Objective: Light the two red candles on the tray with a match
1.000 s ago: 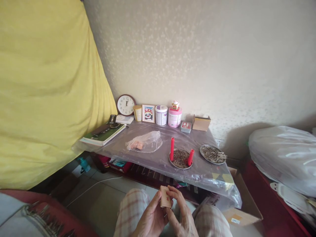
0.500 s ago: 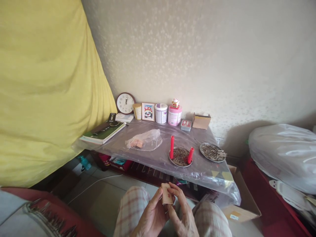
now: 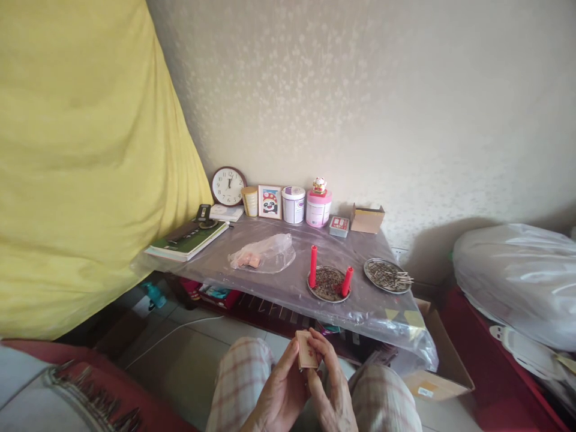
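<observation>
Above my lap, both hands hold a small matchbox [image 3: 306, 350], pale with red print on its face. My left hand [image 3: 281, 384] grips it from the left, thumb along its edge. From the right, my right hand [image 3: 330, 381] closes its fingers on the far and near ends. Beyond the hands, on the plastic-covered table [image 3: 265, 291], stand a taller red candle [image 3: 313, 267] and a shorter, tilted red candle [image 3: 347, 282] on a round metal plate [image 3: 328, 297] of dark bits. A second plate [image 3: 378, 288] to the right carries several matchsticks [image 3: 404, 278].
A clear plastic bag [image 3: 274, 252] with pinkish pieces lies mid-table. Along the wall stand a clock [image 3: 228, 186], a framed panda picture [image 3: 270, 202], two tubs and a small cardboard box [image 3: 367, 219]. A green book [image 3: 189, 240] lies left. An open carton [image 3: 443, 360] sits on the floor, right.
Both hands and the matchbox have shifted very slightly up and to the right in view, with the grip much the same. The things on the table have not moved.
</observation>
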The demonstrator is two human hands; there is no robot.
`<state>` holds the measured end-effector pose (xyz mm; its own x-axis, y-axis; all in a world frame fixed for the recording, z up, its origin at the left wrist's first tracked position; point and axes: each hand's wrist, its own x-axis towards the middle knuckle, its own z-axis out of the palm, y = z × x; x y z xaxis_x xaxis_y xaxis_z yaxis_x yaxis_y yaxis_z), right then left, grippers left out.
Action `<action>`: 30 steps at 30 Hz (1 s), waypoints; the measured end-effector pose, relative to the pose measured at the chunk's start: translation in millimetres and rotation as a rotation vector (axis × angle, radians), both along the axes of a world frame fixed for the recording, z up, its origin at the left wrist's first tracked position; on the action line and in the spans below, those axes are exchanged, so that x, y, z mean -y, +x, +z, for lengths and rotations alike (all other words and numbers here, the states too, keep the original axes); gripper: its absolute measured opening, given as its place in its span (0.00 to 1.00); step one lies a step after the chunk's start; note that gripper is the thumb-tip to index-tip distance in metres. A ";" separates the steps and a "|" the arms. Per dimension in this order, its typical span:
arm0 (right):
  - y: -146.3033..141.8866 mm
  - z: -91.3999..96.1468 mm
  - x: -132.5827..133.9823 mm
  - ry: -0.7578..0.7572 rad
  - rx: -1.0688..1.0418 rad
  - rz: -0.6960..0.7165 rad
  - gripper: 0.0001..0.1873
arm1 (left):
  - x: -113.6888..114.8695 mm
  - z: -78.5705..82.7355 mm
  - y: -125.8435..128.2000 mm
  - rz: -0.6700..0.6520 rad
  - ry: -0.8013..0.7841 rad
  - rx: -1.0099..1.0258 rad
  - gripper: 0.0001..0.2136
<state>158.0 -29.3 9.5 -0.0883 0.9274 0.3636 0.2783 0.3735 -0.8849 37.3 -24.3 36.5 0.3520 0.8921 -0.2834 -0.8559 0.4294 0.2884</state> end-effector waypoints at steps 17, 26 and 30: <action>-8.7 6.6 1.7 -0.087 -0.048 -0.049 0.22 | 0.1 4.4 1.3 -0.012 0.006 -0.102 0.12; -5.3 11.8 0.2 -0.196 -0.138 0.019 0.26 | -0.6 9.4 0.1 0.000 -0.011 -0.085 0.12; 10.0 34.1 -8.2 -0.342 -0.328 0.198 0.27 | -1.6 5.0 -9.8 0.001 -0.102 -0.064 0.11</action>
